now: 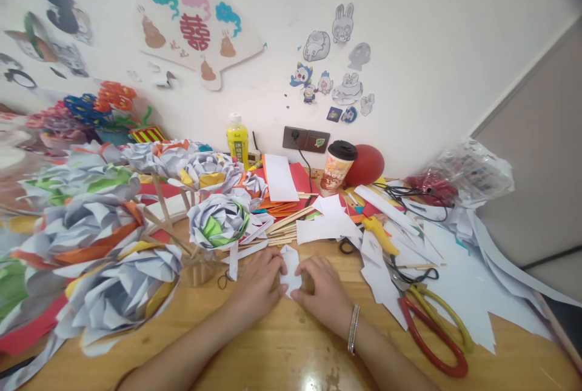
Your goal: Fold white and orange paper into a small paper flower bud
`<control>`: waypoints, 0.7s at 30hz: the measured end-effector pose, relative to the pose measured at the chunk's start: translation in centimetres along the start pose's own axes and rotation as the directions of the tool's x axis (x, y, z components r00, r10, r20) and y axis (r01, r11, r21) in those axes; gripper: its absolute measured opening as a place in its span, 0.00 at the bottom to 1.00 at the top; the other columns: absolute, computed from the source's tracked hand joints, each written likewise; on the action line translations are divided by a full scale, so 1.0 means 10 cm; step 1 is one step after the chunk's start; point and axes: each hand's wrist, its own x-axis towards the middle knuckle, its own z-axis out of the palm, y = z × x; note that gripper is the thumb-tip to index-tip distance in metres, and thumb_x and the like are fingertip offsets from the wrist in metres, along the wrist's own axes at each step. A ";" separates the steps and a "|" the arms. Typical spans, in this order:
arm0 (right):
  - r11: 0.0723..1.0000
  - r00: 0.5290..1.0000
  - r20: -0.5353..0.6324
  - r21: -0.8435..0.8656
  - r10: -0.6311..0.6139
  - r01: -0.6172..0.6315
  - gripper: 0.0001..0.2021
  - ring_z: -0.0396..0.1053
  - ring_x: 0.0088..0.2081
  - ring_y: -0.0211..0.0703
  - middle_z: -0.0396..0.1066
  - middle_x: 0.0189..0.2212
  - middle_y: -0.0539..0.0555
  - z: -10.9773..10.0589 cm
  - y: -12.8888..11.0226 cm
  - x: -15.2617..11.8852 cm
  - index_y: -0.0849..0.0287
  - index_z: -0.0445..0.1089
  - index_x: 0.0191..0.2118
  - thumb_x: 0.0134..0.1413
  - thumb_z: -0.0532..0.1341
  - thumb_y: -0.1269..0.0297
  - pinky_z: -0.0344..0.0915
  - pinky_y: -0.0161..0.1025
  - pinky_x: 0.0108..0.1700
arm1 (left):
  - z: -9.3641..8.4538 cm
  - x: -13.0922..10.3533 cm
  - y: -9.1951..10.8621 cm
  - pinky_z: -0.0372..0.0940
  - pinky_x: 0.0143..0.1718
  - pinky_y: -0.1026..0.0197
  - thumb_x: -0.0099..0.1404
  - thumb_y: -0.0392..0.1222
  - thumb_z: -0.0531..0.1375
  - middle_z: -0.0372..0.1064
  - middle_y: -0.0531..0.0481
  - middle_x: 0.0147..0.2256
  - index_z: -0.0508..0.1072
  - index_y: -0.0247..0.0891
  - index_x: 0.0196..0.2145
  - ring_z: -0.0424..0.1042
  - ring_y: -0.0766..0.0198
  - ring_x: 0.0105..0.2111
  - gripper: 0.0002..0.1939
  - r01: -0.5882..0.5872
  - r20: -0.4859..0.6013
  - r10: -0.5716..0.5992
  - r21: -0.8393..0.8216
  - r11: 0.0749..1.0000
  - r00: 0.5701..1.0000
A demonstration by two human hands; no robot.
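Between my two hands, just above the wooden table, is a small folded piece of white paper (pixel 291 271) with a pointed top and bottom. My left hand (pixel 260 279) pinches its left edge with thumb and fingers. On the opposite edge, my right hand (pixel 322 287) grips it the same way, with a bracelet (pixel 353 329) on that wrist. Left of my hands stands a paper flower (pixel 219 221) of white, green and yellow petals. Thin wooden sticks (pixel 284 230) and white paper scraps (pixel 325 221) lie just beyond my fingers.
Several larger paper flowers (pixel 122 285) crowd the left side. On the right lie red and yellow scissors (pixel 431 330), a yellow glue gun (pixel 381 234) and white paper sheets (pixel 454 282). A lidded cup (pixel 337 167), a red balloon (pixel 365 165) and a yellow bottle (pixel 237 141) stand near the wall.
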 end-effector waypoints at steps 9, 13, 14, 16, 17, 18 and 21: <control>0.987 0.976 0.190 0.134 -0.109 0.084 0.13 0.63 0.37 0.42 0.66 0.31 0.49 -0.25 0.10 0.09 0.55 0.68 0.34 0.40 0.63 0.78 0.59 0.37 0.38 | -0.17 0.11 -0.19 0.62 0.47 0.56 0.62 0.33 0.48 0.68 0.46 0.42 0.66 0.39 0.40 0.66 0.61 0.44 0.11 -0.250 -0.048 0.255 0.084 0.965 0.966; 0.986 0.982 0.104 0.079 -0.155 0.147 0.10 0.63 0.39 0.43 0.68 0.34 0.51 -0.35 0.15 0.12 0.56 0.69 0.34 0.45 0.62 0.76 0.58 0.40 0.42 | -0.18 0.11 -0.26 0.62 0.49 0.57 0.64 0.35 0.48 0.68 0.47 0.45 0.67 0.41 0.43 0.65 0.62 0.46 0.12 -0.350 -0.017 0.358 0.170 0.921 0.934; 0.985 0.983 0.069 0.061 -0.167 0.163 0.07 0.63 0.39 0.43 0.68 0.33 0.51 -0.34 0.14 0.11 0.56 0.69 0.33 0.47 0.61 0.74 0.58 0.40 0.42 | -0.18 0.11 -0.25 0.62 0.48 0.58 0.64 0.35 0.49 0.68 0.48 0.44 0.68 0.41 0.42 0.66 0.63 0.46 0.12 -0.346 -0.012 0.353 0.179 0.921 0.935; 0.975 0.974 0.046 0.024 -0.223 0.222 0.05 0.63 0.37 0.42 0.68 0.32 0.51 -0.29 0.11 0.08 0.57 0.68 0.33 0.48 0.63 0.67 0.58 0.39 0.40 | -0.18 0.10 -0.22 0.64 0.46 0.58 0.65 0.36 0.49 0.69 0.47 0.41 0.69 0.40 0.40 0.66 0.63 0.43 0.11 -0.323 -0.006 0.331 0.195 0.926 0.944; 0.965 0.963 0.060 -0.005 -0.262 0.263 0.08 0.63 0.37 0.43 0.68 0.32 0.51 -0.26 0.08 0.06 0.57 0.68 0.33 0.46 0.64 0.62 0.58 0.39 0.39 | -0.19 0.10 -0.20 0.64 0.45 0.58 0.64 0.36 0.49 0.69 0.47 0.40 0.69 0.40 0.39 0.67 0.63 0.42 0.11 -0.312 -0.009 0.321 0.205 0.928 0.947; 0.953 0.952 0.081 -0.046 -0.296 0.300 0.12 0.62 0.37 0.43 0.68 0.33 0.51 -0.21 0.07 0.04 0.57 0.67 0.34 0.43 0.66 0.59 0.58 0.40 0.39 | -0.19 0.10 -0.17 0.65 0.44 0.58 0.64 0.35 0.49 0.69 0.47 0.39 0.69 0.39 0.39 0.67 0.62 0.41 0.10 -0.304 -0.019 0.315 0.217 0.928 0.949; 0.925 0.942 0.103 -0.177 -0.321 0.335 0.13 0.62 0.37 0.44 0.68 0.34 0.51 -0.12 0.04 0.02 0.57 0.67 0.35 0.42 0.67 0.59 0.58 0.41 0.39 | -0.19 0.09 -0.15 0.64 0.46 0.55 0.62 0.33 0.49 0.68 0.45 0.44 0.67 0.39 0.43 0.66 0.60 0.45 0.13 -0.296 -0.082 0.328 0.264 0.918 0.941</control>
